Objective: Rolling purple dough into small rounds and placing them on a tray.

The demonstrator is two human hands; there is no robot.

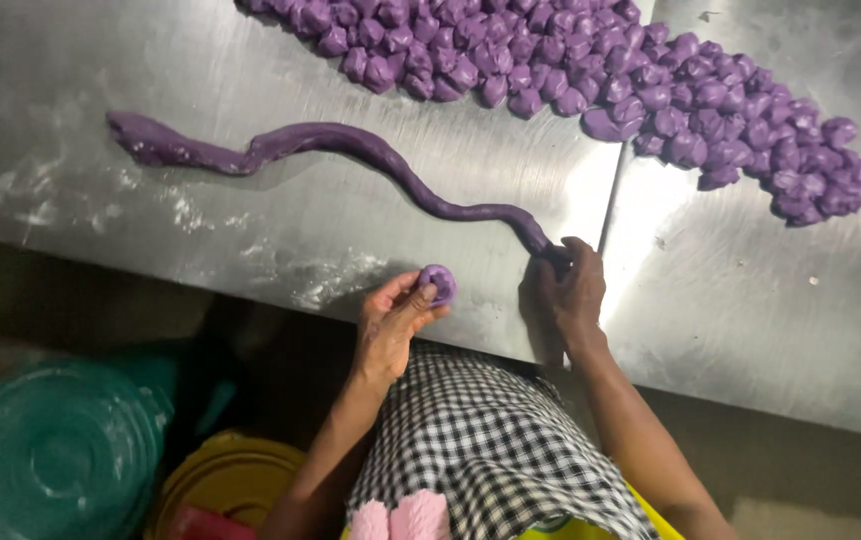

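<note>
— Nearest the lens, what was there?

— Checked cloth (490,440) over the person's lap, with a pink bit at the bottom edge. Left of it, below the table, sat a green tub (55,450) and a yellow tub (230,480). I could not tell what either one held.

— And the hands?

— Left hand (395,320) was at the table's near edge, fingers curled narrowly round a small purple ball (438,284), thumb pressed on it. Right hand (572,285) lay just beside it, fingertips pinched on the near end of a purple dough rope (370,150).

— Where did the rope run?

— From that pinch it snaked left and away across the steel table (200,80), ending in a thicker, flattened tip near the left side. It lay flat on the metal, apart from the ball.

— Anything on the metal around it?

— Faint white dusting, smeared between the rope and the near edge. A seam split the table into two sheets, just right of the right hand.

— Farthest back?

— Heap of purple pieces (650,90), small pinched lumps touching one another, stretched in a band from the top middle down to the right, across the seam. Well apart from both hands.
</note>
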